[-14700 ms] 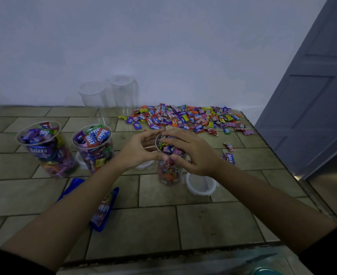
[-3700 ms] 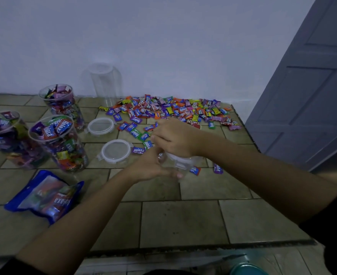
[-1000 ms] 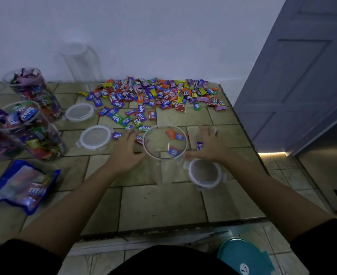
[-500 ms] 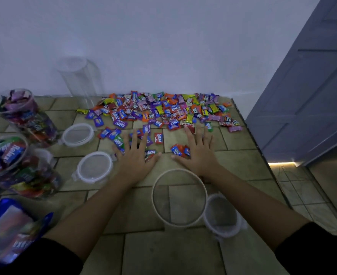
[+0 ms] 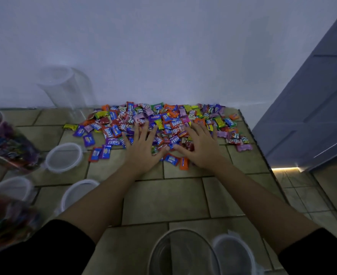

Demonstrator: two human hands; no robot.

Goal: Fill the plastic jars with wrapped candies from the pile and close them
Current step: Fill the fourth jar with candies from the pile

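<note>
The pile of wrapped candies (image 5: 169, 120) lies against the white wall on the tiled counter. My left hand (image 5: 142, 149) and my right hand (image 5: 199, 147) lie flat on the near edge of the pile, fingers spread, thumbs almost meeting. An open clear jar (image 5: 181, 253) with nothing inside stands near the bottom edge, between my forearms. Its lid (image 5: 234, 255) lies just right of it. Two filled jars (image 5: 7, 143) (image 5: 5, 221) stand blurred at the left.
Another clear jar (image 5: 64, 90) with nothing in it stands by the wall at the back left. Three loose lids (image 5: 63, 157) (image 5: 74, 195) (image 5: 15, 187) lie left of my left arm. The counter's right edge drops to a tiled floor beside a grey door (image 5: 312, 108).
Both hands have reached farther forward onto the candy pile. The view moved forward, so the open jar and its lid now sit lower in view.
</note>
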